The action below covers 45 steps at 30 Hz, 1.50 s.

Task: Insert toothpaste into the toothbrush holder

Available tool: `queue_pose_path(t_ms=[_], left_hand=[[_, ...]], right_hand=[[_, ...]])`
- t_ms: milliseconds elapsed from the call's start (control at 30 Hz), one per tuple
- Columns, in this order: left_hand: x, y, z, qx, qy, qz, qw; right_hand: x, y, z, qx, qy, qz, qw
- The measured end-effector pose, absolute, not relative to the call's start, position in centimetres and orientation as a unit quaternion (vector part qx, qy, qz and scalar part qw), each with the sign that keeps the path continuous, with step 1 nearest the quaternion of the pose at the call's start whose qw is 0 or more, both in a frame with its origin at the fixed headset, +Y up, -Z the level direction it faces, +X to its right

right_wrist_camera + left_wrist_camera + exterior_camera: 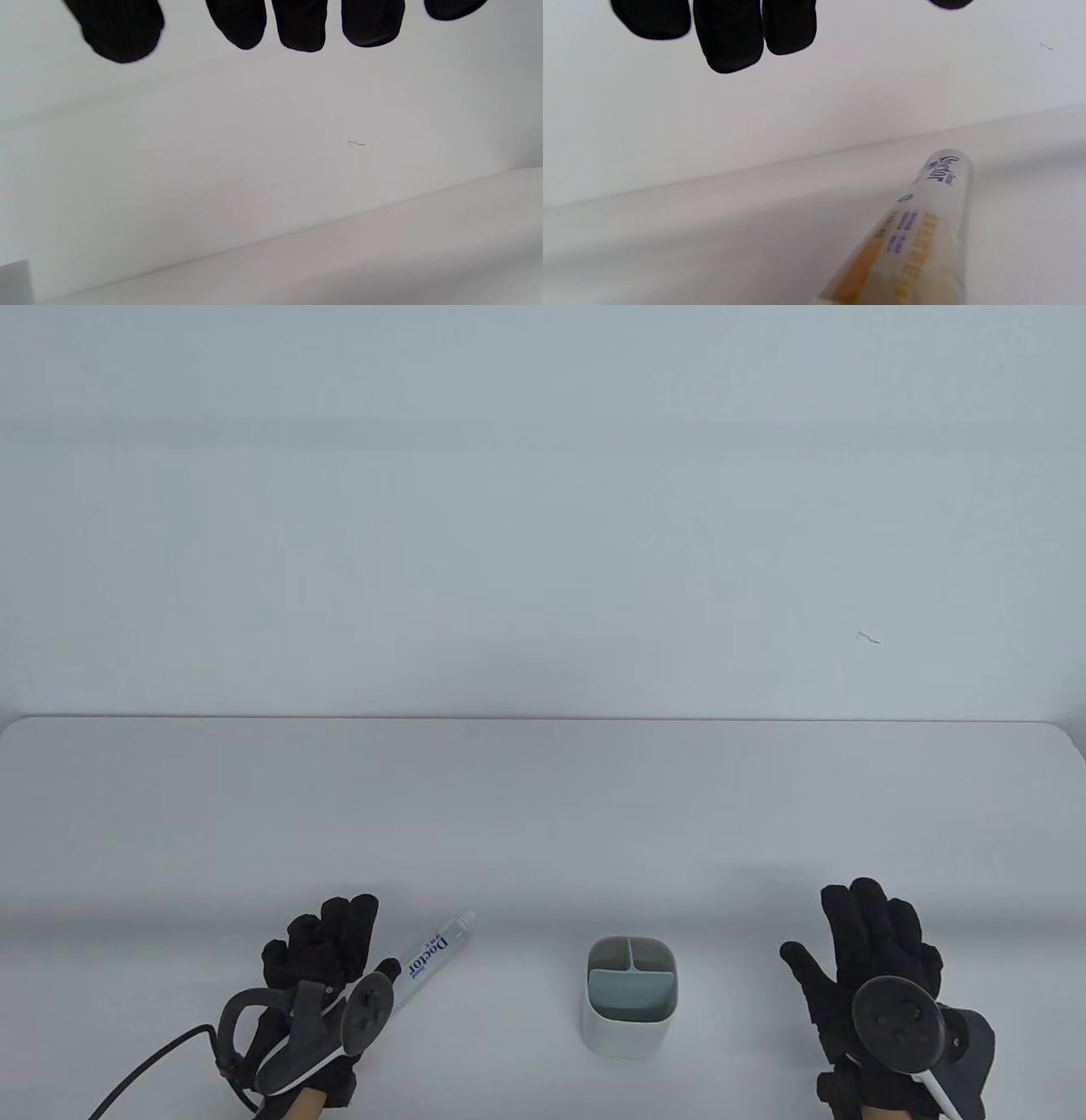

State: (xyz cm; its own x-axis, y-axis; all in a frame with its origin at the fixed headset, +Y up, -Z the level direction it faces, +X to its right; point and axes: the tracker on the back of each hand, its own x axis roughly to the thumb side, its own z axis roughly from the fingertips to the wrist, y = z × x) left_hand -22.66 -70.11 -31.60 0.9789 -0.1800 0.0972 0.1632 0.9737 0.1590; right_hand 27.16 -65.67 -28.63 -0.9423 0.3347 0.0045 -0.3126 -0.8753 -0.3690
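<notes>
A white toothpaste tube (431, 957) with blue lettering lies slanted on the white table, cap end pointing away to the right. It also shows in the left wrist view (920, 237), low and right. My left hand (327, 950) is open just left of the tube, its thumb close beside it and holding nothing; its fingertips (729, 38) hang above bare table. The white toothbrush holder (630, 1027) stands upright to the right of the tube, with three open compartments. My right hand (865, 950) is open and empty to the right of the holder; its fingertips (297, 29) hang over bare table.
The table's far edge (543, 718) meets a plain white wall with a small mark (868, 638). A black cable (144, 1069) runs from the left hand's tracker off the bottom left.
</notes>
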Motion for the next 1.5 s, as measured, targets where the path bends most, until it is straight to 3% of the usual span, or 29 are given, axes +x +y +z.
queue_pose_path(t_ms=[433,700,1133,1500], left_hand=[[-21.9,-71.0,-31.8,0.065,-0.083,-0.079,0.991],[-21.0,-73.4,-32.1,0.043,-0.12,-0.086,0.988],[-21.5,-76.9,-32.8,-0.097,-0.102,-0.11,0.984],[-21.5,-78.2,-33.1,-0.137,-0.088,-0.126,0.978]], right_hand=[[27.0,-65.8,-28.7,-0.026,-0.184,0.968,0.171],[26.5,-66.2,-29.0,-0.019,-0.169,0.971,0.167],[25.6,-66.3,-28.7,-0.002,-0.163,0.971,0.172],[25.5,-66.3,-28.8,-0.002,-0.16,0.971,0.175]])
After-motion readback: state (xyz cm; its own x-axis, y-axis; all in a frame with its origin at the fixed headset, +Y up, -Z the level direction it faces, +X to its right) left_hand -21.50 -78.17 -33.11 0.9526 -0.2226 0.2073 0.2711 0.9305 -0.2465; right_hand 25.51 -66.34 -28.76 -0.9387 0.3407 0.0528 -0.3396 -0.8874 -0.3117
